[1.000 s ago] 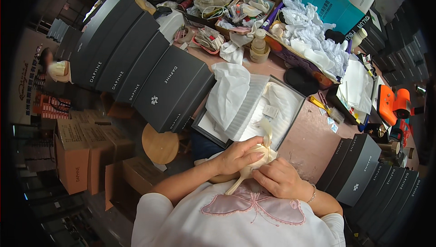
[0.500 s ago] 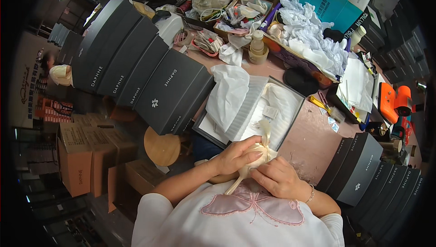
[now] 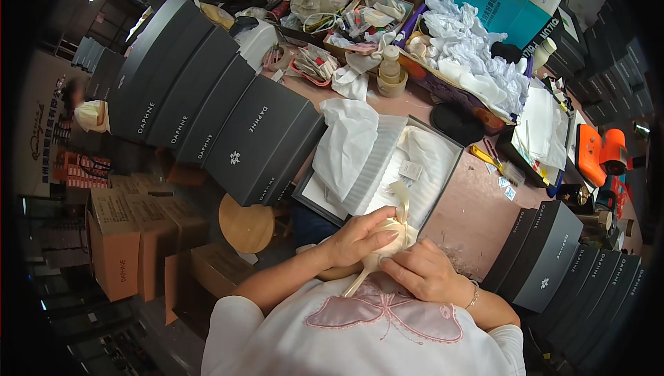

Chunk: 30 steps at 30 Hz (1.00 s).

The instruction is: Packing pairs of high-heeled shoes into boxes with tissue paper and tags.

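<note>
Both my hands hold a cream shoe (image 3: 387, 237) with ribbon ties close to my chest. My left hand (image 3: 360, 236) wraps over its top, my right hand (image 3: 423, 272) grips it from below. A thin cream strap (image 3: 354, 285) hangs down from it, and a ribbon end (image 3: 401, 199) sticks up. Just beyond my hands lies an open grey shoe box (image 3: 443, 189) lined with white tissue paper (image 3: 349, 137).
A row of black shoe boxes (image 3: 207, 106) leans at the left, more black boxes (image 3: 546, 258) stack at the right. The pink table (image 3: 470, 217) holds crumpled white paper (image 3: 470, 65), tape rolls and an orange tool (image 3: 600, 151). A round wooden stool (image 3: 245, 224) and cardboard cartons (image 3: 114, 244) stand below left.
My hands stay at the shoe and shift only slightly; the ribbon end now stands up a little more above my left hand.
</note>
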### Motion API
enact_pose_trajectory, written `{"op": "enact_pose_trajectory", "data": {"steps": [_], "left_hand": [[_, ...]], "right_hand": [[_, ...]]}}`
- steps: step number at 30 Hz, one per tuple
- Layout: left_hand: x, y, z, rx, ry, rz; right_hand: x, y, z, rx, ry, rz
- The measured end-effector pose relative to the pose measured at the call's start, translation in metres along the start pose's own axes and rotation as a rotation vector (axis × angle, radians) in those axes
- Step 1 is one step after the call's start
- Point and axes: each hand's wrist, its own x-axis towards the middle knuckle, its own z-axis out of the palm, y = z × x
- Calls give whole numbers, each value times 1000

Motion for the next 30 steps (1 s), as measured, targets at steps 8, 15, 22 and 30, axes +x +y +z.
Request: {"op": "enact_pose_trajectory", "data": {"steps": [8,15,22,30], "left_hand": [[-2,3,-1,-32,-15,-17],[-1,5,-2,-30,-3,-1],[-4,9,-3,-63,36,-16],[-5,4,-2,-55,45,-24]], "right_hand": [[4,1,0,9,-15,8],[-1,2,4,58,-23,-6],[-3,2,3,40,-33,19],[-4,2,1,83,-60,38]]}}
